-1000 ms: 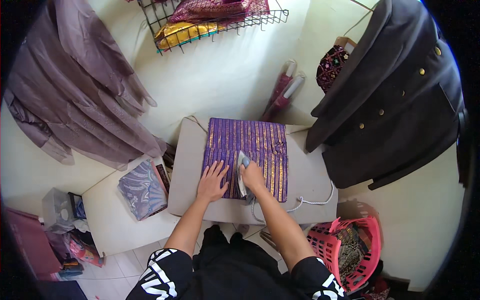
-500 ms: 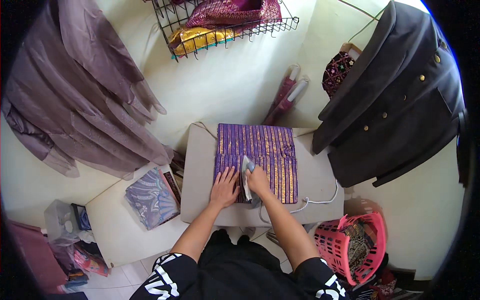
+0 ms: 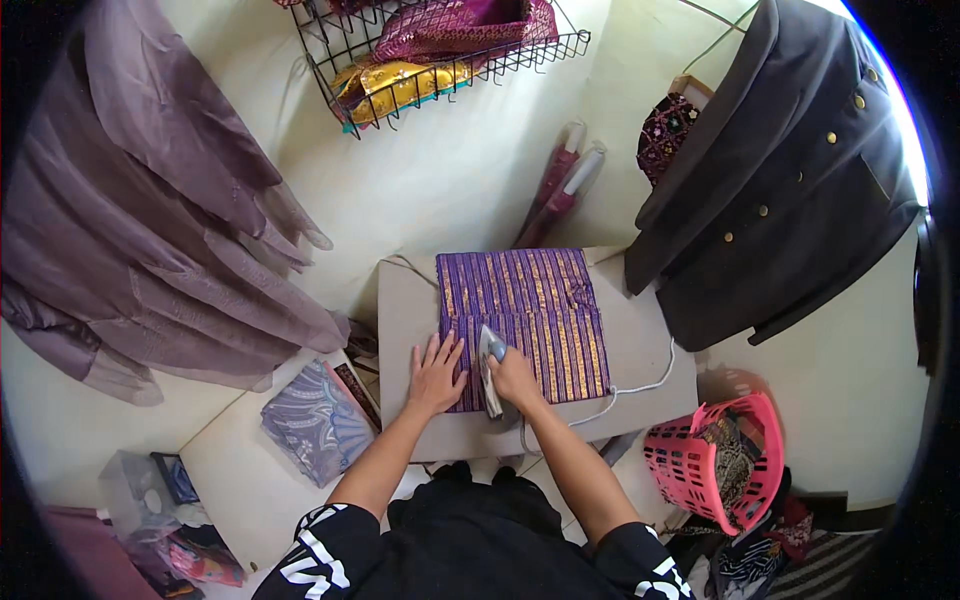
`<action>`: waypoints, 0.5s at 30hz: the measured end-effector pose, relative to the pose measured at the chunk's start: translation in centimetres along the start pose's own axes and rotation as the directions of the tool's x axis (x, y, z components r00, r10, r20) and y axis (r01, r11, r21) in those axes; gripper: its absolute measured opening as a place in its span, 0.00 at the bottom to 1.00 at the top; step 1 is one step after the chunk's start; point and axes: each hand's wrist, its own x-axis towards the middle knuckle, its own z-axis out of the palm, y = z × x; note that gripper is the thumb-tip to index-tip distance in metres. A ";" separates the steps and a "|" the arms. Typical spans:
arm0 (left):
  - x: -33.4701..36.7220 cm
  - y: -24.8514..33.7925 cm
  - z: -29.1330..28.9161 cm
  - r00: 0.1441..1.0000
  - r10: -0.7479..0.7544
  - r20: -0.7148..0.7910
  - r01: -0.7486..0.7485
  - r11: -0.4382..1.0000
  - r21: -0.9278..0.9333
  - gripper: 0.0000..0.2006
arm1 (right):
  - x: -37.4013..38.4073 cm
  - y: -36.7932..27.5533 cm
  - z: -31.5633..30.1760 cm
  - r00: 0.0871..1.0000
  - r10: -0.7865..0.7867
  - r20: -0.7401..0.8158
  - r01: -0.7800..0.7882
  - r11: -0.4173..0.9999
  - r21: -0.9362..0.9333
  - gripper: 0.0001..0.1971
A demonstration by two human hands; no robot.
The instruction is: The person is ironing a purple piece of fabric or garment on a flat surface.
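Observation:
A folded purple cloth with gold stripes (image 3: 560, 335) lies flat on the padded beige board (image 3: 405, 300) in front of me. My right hand (image 3: 516, 380) is wrapped round the grey-blue handle of an iron (image 3: 487, 372). The iron rests on the near left part of the cloth, its pointed tip facing away from me. Just left of it, my left hand (image 3: 435, 378) lies palm down with fingers spread, partly over the cloth's left edge and partly on the board. Fingers of the right hand are partly hidden behind the handle.
A pale cord (image 3: 645, 386) runs over the board's right side. At the lower right stands a pink laundry basket (image 3: 715, 485) with cloth inside. Packed patterned cloth (image 3: 315, 425) sits on a white surface at left. A mauve garment (image 3: 170, 230) and a dark jacket (image 3: 740, 200) hang either side.
The iron has shifted a little left and toward me over the cloth. My left hand has slid slightly left to the cloth's edge. The whole view has shifted a bit.

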 end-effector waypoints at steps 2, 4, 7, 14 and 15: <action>0.3 -0.1 -0.2 1.000 0.011 0.009 -0.011 1.000 0.005 0.35 | 2.3 0.4 0.6 1.000 -0.016 -0.013 0.016 1.000 -0.007 0.20; 0.3 -0.8 -0.2 1.000 0.012 -0.012 -0.012 1.000 0.014 0.35 | 3.2 -0.4 0.9 0.998 -0.032 -0.054 0.030 0.999 -0.038 0.20; 0.0 -2.0 -0.5 0.999 -0.013 -0.029 0.015 0.999 0.039 0.35 | 2.7 -1.1 1.4 0.995 -0.079 -0.062 0.074 0.994 -0.084 0.21; -0.1 -3.6 -1.0 1.000 -0.002 -0.003 0.002 0.999 0.047 0.35 | -2.1 -1.9 3.4 0.998 -0.026 -0.060 0.025 0.999 -0.030 0.21; 0.0 -3.5 -1.0 1.000 -0.003 -0.004 0.003 0.999 0.036 0.35 | -1.6 -1.6 3.5 0.998 -0.024 -0.061 0.022 0.999 -0.032 0.21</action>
